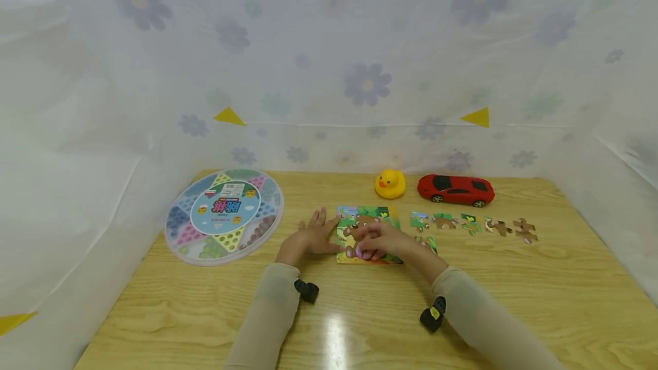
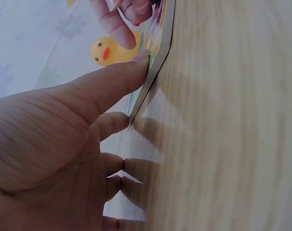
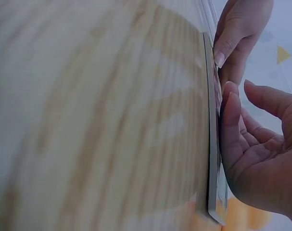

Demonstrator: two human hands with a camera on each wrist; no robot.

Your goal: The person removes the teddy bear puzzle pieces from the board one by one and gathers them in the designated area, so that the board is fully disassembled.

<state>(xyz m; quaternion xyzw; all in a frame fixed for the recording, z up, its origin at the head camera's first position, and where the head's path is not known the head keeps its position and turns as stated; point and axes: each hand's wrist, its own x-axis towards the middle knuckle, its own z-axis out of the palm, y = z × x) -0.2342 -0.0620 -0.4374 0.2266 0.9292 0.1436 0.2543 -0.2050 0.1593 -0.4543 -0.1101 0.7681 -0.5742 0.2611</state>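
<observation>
A jigsaw board (image 1: 345,226) with a brown bear picture lies flat on the wooden table. At its left edge rests my left hand (image 1: 312,237), fingers extended. Its thumb (image 2: 129,74) presses on the board's near corner in the left wrist view. My right hand (image 1: 384,240) is over the middle and right of the picture. In the right wrist view, its bent fingers (image 3: 231,115) touch the board's surface, with the thumb (image 3: 266,96) raised apart. No loose piece shows between them. The right hand covers part of the picture.
Several loose jigsaw pieces (image 1: 444,221) lie in a row right of the board, with another piece (image 1: 430,241) below them. Behind stand a yellow rubber duck (image 1: 390,185) and a red toy car (image 1: 456,190). A round Chinese checkers set (image 1: 224,216) sits at left. Flowered curtains surround the table.
</observation>
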